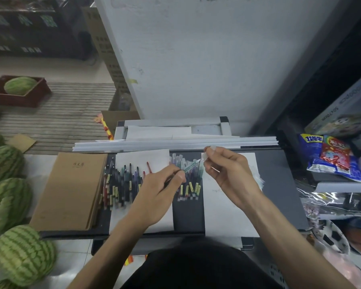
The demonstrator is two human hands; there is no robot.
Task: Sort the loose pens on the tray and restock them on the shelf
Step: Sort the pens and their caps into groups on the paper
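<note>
Head view is showing a slim pen point(191, 166) with a clear teal barrel being held just above the far middle of the tray point(279, 195), slanting up to the right. The left hand point(163, 190) is gripping its lower end, with fingers curled round the barrel. The right hand point(225, 172) is pinching a small clear cap point(204, 156) between thumb and forefinger right at the pen's upper tip; whether cap and tip are touching is too blurred to tell. Under the held pen, a middle cluster of pens point(189, 187) with yellow labels is lying on the dark strip of tray between two white sheets, toward the far edge. A longer row of pens point(121, 182) is lying side by side to the left, reaching from the left white sheet point(140, 161) to the stack of brown notebooks point(71, 190), which is sitting along the tray's left edge. The right white sheet point(227, 215) is lying under the right wrist. Long white strips point(175, 142) are running along the tray's far edge. Off the tray, striped watermelons point(8, 201) are sitting on the floor to the left, and snack bags point(329, 157) and a black-and-white ball point(331, 236) are resting on shelves to the right.
</note>
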